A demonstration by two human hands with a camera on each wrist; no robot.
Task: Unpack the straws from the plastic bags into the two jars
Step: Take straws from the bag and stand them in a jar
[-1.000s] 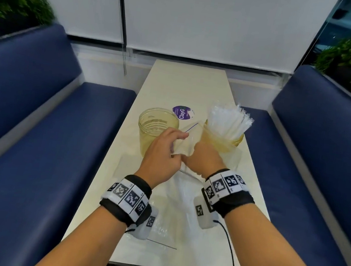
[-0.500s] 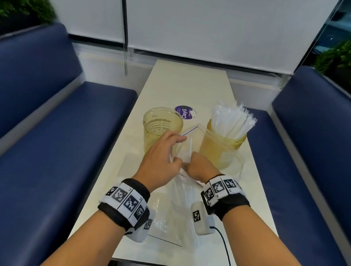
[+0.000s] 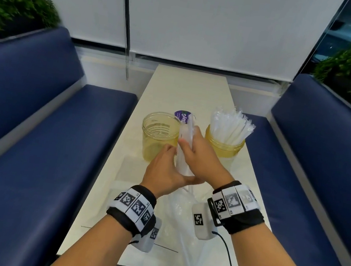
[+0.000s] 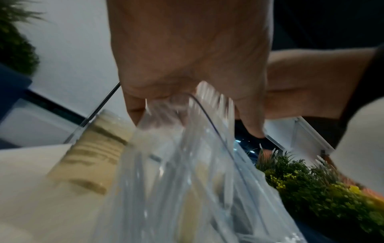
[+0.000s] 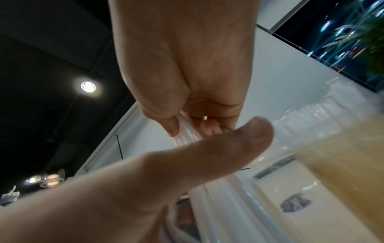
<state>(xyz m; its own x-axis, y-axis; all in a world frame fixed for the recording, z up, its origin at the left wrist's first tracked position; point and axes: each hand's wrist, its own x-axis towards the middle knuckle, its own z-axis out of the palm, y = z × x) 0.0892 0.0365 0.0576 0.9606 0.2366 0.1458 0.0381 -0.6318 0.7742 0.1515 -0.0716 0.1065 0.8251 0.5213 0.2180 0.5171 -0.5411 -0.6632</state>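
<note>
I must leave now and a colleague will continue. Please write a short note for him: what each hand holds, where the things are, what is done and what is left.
Right hand: grips a bundle of straws, pulled partly out of the bag.
Left hand: holds the bag at its mouth, beside the bundle.
Left jar: empty, on the table.
Right jar: already full of straws.
Done: one jar is filled and the bag is open.
Left: pull the bundle free, stand it in the left jar, then take out any straws that remain in the bag.
</note>
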